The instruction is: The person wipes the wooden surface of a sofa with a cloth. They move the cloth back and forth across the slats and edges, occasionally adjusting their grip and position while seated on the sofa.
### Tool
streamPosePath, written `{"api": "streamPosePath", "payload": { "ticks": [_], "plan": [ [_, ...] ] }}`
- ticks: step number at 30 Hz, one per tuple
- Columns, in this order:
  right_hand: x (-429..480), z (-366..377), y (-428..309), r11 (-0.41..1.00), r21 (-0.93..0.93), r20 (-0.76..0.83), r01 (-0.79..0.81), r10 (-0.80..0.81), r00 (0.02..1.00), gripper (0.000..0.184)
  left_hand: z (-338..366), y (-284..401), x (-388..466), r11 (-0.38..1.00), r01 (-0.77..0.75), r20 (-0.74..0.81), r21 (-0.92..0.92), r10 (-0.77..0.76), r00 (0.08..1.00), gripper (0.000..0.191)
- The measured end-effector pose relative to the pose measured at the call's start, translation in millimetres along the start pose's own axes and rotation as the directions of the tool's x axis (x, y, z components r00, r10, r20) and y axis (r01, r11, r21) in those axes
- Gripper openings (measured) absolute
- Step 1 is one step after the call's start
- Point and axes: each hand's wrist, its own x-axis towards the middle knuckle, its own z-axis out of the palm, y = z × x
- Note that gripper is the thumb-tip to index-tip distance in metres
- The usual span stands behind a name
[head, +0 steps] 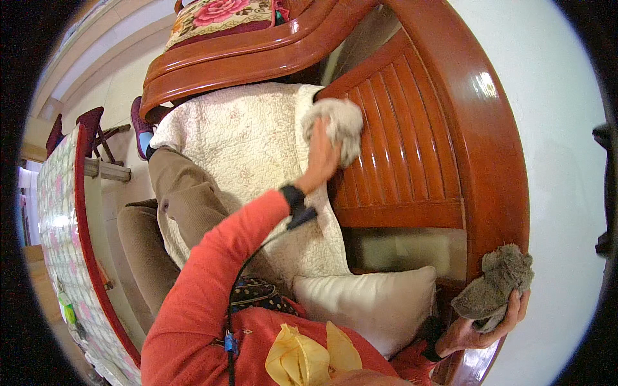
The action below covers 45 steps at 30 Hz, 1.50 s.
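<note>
My left hand (324,154) lies on a bunched pale cloth (338,126), pressed against the slatted wooden backrest (396,140) of a bench beside the edge of its cream quilted seat cover (241,130). At the lower right, my right hand (483,333) holds a bunched grey cloth (497,280) against the glossy top rail (492,193) of the backrest, near the wall. A dark band circles my left wrist, and a thin dark cord runs along that sleeve.
A white cushion (367,299) leans between my body and the backrest. The curved wooden armrest (231,62) crosses the top, with a floral cushion (227,17) beyond. A table with a patterned cover (58,193) and red edge stands at left, with a dark stool (91,125) behind it.
</note>
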Motion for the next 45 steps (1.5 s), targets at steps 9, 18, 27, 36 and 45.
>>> {"api": "streamPosePath", "payload": {
  "ticks": [9,18,27,36,45],
  "plan": [
    [2.5,0.6,-4.6,1.0,0.023,-0.009,0.004,-0.004,1.0,0.053,-2.0,34.6,-46.5,0.984,-0.176,-0.024,0.005,0.176,0.984,0.062],
    [3.0,0.0,-7.1,1.0,-0.002,0.0,-0.005,0.005,1.0,0.053,-7.8,100.3,-27.8,0.912,-0.395,0.121,-0.111,0.407,0.906,0.079],
    [6.2,0.4,-12.8,0.997,0.077,0.006,0.017,-0.018,1.0,0.051,-0.5,136.2,97.4,0.948,-0.293,-0.179,-0.121,0.27,0.946,0.07],
    [3.6,2.0,-11.0,1.0,0.019,0.022,-0.011,0.011,1.0,0.051,-13.8,146.0,-44.0,0.704,-0.691,0.223,-0.162,0.708,0.67,0.069],
    [5.1,1.6,-12.6,0.998,0.06,0.02,0.009,-0.01,1.0,0.053,1.5,139.5,126.6,0.935,-0.226,-0.235,-0.272,0.163,0.958,0.075]
  ]
}}
